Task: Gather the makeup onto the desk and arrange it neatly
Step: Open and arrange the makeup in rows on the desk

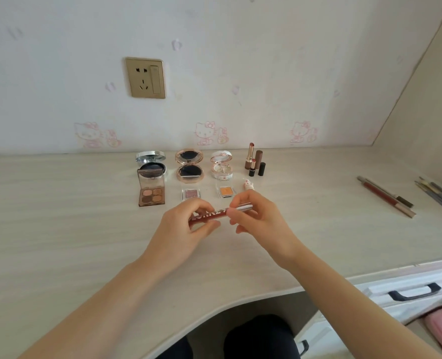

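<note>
Here left grip (pixel 186 229) and right grip (pixel 256 218) both hold a red tube (pixel 209 215), white lettering partly covered

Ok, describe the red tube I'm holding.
The red tube is slim, with a dark red glossy body printed with white letters, partly hidden by fingers, and a silver cap at its right end. It lies nearly level, cap end slightly higher, over the desk, just in front of the pink eyeshadow pan. The left hand grips the body; the right hand pinches it near the cap.
</note>
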